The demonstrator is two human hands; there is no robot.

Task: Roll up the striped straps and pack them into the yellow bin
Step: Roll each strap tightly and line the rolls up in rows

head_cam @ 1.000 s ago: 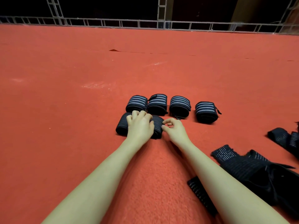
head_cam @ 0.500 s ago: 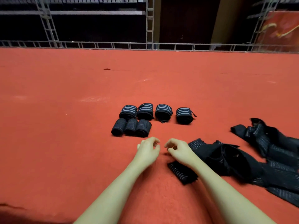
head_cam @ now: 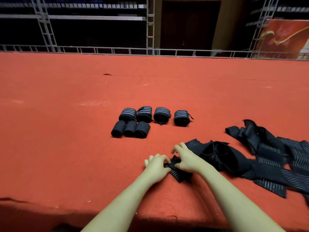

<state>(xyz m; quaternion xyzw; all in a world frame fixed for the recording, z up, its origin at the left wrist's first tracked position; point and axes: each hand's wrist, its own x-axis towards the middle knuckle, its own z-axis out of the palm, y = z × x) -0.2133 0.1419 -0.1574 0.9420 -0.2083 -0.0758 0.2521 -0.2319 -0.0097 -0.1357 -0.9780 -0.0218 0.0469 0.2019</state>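
Both hands met over one dark striped strap [head_cam: 175,172] lying flat on the red carpeted surface [head_cam: 66,148], low and just right of centre. Left hand [head_cam: 157,166] had its fingers curled down onto the strap's near-left end, pinching the fabric. Right hand [head_cam: 186,160] gripped the same strap from the other side, thumb and curled fingers on its top edge, with the index finger lifted a little. The two hands were almost touching, and both bare forearms reached in from the bottom edge.

Beyond the hands, well apart from them, sat seven rolled straps in two rows. The far row [head_cam: 155,114] held four rolls with broad pale stripes, three close together and the fourth standing a little off to the right. The near row [head_cam: 130,129] held three darker, finely striped rolls packed side by side, touching one another.

To the right of the hands lay a loose heap of unrolled straps [head_cam: 234,158], black with thin pale lines, its nearest edge just beside the right hand. A second tangle of unrolled straps [head_cam: 270,141] spread farther right, running to the edge of the view.

At the back, a metal railing [head_cam: 150,51] edged the red surface, with dark shelving [head_cam: 83,17] behind it and a red banner [head_cam: 287,39] at upper right.
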